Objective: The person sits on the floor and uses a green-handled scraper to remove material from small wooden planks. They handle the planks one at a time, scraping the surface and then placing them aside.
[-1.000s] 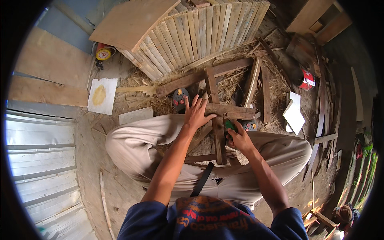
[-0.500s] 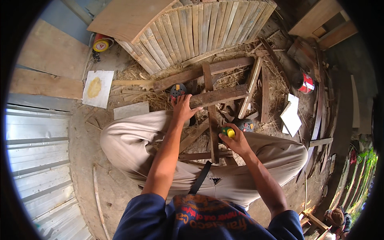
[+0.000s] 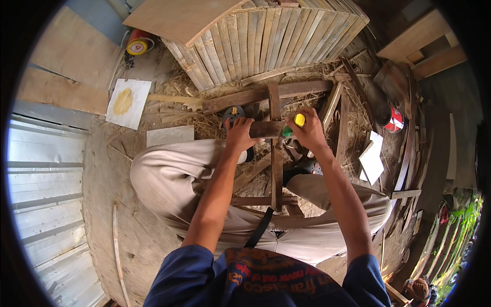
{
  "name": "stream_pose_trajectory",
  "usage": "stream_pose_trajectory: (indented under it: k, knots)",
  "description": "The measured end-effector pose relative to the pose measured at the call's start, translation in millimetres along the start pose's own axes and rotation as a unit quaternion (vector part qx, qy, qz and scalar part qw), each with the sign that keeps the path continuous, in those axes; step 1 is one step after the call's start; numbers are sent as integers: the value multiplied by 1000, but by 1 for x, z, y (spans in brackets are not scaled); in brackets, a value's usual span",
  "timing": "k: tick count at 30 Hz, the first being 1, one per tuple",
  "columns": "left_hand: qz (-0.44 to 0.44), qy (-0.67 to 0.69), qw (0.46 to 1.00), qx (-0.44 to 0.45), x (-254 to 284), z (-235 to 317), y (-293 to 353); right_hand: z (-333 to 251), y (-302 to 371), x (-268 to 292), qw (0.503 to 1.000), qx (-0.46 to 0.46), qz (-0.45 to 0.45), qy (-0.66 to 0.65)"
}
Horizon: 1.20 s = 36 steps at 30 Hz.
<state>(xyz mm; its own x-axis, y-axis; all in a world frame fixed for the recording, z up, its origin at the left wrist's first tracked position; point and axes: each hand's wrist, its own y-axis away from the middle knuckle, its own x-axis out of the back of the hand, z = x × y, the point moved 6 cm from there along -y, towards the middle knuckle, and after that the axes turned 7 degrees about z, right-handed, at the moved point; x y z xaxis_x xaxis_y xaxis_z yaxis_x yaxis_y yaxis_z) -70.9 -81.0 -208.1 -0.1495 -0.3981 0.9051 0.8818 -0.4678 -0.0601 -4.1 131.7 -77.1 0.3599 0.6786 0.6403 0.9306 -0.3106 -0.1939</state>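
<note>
My left hand (image 3: pixel 239 135) is closed round the left end of a short dark wooden beam (image 3: pixel 265 129), fingers over its far side and thumb along the near one. The beam lies across a long upright timber (image 3: pixel 275 176). My right hand (image 3: pixel 309 130) grips a hammer by its green handle (image 3: pixel 288 131), the yellow butt end (image 3: pixel 299 120) facing up. Its metal head shows only partly, low by the beam's right part, which the hand and tool hide. Whether the head touches the wood I cannot tell. Beside my left hand is a dark sandal (image 3: pixel 232 115).
Loose timbers (image 3: pixel 245 100) lie around my feet among wood shavings. Beyond stands a slatted wooden piece (image 3: pixel 266 43). A red can (image 3: pixel 394 121) and a broken white board (image 3: pixel 371 158) are at right. A stained white sheet (image 3: pixel 128 105) and corrugated metal (image 3: pixel 48 194) are at left.
My right hand has moved up and forward from near my right knee to the beam, carrying the hammer. My left hand stays on the beam. The view has shifted slightly.
</note>
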Motion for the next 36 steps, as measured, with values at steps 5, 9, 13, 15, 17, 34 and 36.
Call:
stream_pose_trajectory:
  k: [5,9,13,15,17,34,36]
  knots:
    - [1,1,1000,16,-1,0,0,36,-25,-64,958,-127,-57,-250]
    - [-11,-1,1000,20,0,4,-2,53,-31,-99,957,-141,-5,-252]
    - [-8,9,999,37,2,5,-2,57,-44,-104,965,-159,117,-170]
    - [-14,17,999,49,0,4,0,44,-50,-103,981,-90,141,-99]
    - [1,17,998,57,1,4,1,39,-50,-104,964,-97,154,-193]
    - [-63,-36,996,58,-6,3,1,37,-45,-95,918,-271,57,-283]
    - [-74,-33,995,63,-4,-1,-1,30,-53,-92,905,-260,52,-333]
